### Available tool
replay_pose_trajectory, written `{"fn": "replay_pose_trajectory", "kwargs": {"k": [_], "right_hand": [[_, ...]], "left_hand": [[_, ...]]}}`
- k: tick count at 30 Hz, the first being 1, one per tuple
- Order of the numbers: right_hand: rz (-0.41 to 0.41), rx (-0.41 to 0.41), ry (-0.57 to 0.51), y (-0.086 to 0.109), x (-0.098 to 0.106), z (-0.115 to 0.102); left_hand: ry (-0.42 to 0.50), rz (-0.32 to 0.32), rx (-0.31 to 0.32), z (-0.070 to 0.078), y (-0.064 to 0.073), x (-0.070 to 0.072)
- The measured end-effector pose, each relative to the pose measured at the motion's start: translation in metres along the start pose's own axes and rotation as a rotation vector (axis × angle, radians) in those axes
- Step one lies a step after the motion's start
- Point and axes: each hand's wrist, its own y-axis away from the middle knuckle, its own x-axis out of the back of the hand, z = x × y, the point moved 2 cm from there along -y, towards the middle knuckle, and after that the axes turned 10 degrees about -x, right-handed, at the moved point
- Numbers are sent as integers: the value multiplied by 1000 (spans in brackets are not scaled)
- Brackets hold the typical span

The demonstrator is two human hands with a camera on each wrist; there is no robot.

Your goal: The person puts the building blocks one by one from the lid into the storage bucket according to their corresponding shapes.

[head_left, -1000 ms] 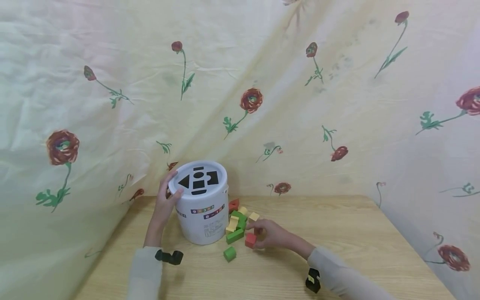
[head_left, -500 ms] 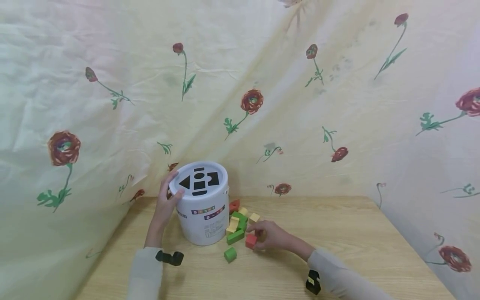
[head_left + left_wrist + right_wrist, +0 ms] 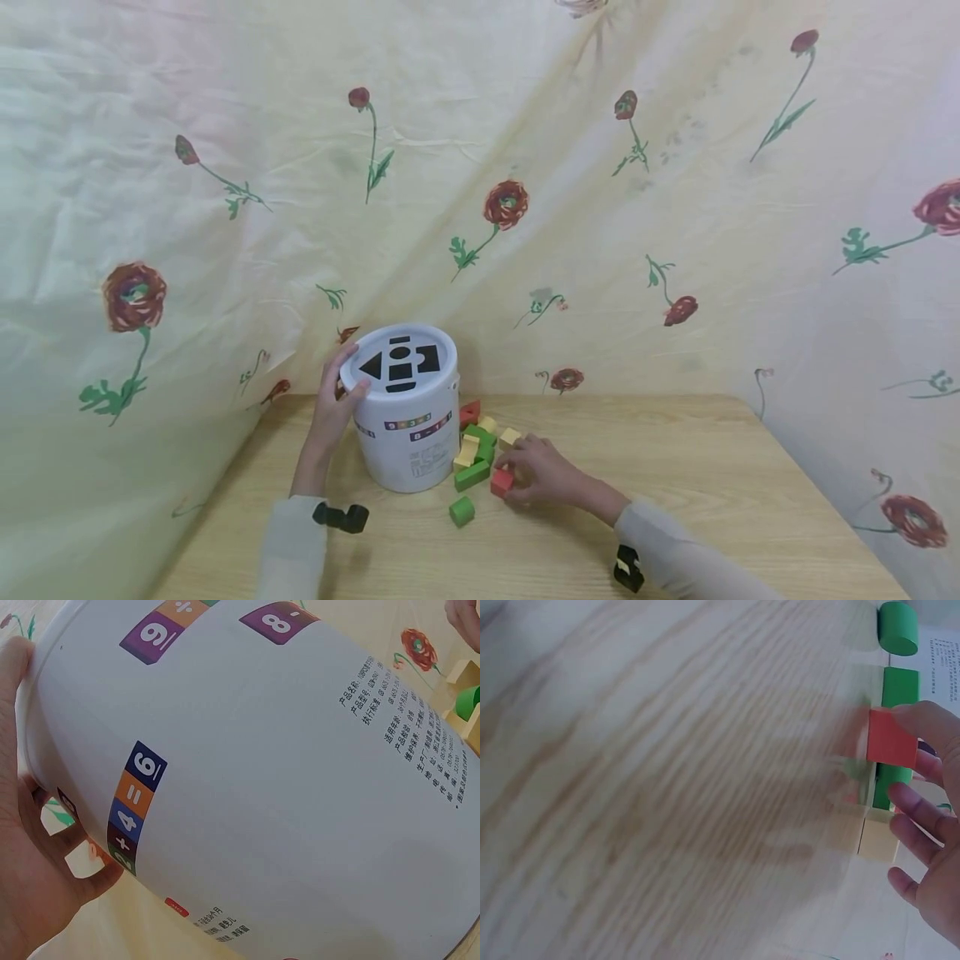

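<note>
A white bucket (image 3: pixel 408 446) with a lid (image 3: pixel 360 354) stands at the left of the table. Black cutouts of several shapes mark the lid; printed sums run round the side. My left hand (image 3: pixel 333 408) grips its upper left edge, thumb at the rim and fingers round the wall, as the left wrist view (image 3: pixel 37 855) also shows. My right hand (image 3: pixel 547 475) pinches a red block (image 3: pixel 502 483) between thumb and a finger. In the right wrist view the thumb lies on the red block (image 3: pixel 891 739), and the other fingers are loosely spread beside it.
Beside the bucket lies a pile of blocks: a long green block (image 3: pixel 472 476), a yellow notched block (image 3: pixel 467 451), and a red piece (image 3: pixel 470 412). A green cylinder (image 3: pixel 462 511) lies in front, and a pale yellow block (image 3: pixel 510 438) behind the right hand. A flowered cloth (image 3: pixel 600 250) hangs behind the table.
My right hand's fingers have curled in closer round the red block, which stays in about the same place. The left hand keeps its grip on the bucket. The view has shifted slightly.
</note>
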Motion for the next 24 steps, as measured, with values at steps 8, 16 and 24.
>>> {"fn": "replay_pose_trajectory", "kwargs": {"k": [8, 16, 24], "right_hand": [[65, 18, 34, 3, -6, -3], [161, 58, 61, 4, -6, -7], [319, 154, 52, 2, 6, -13]], "left_hand": [[-1, 6, -11, 2, 1, 0], [-22, 7, -2, 3, 1, 0], [-7, 8, 2, 1, 1, 0]]}}
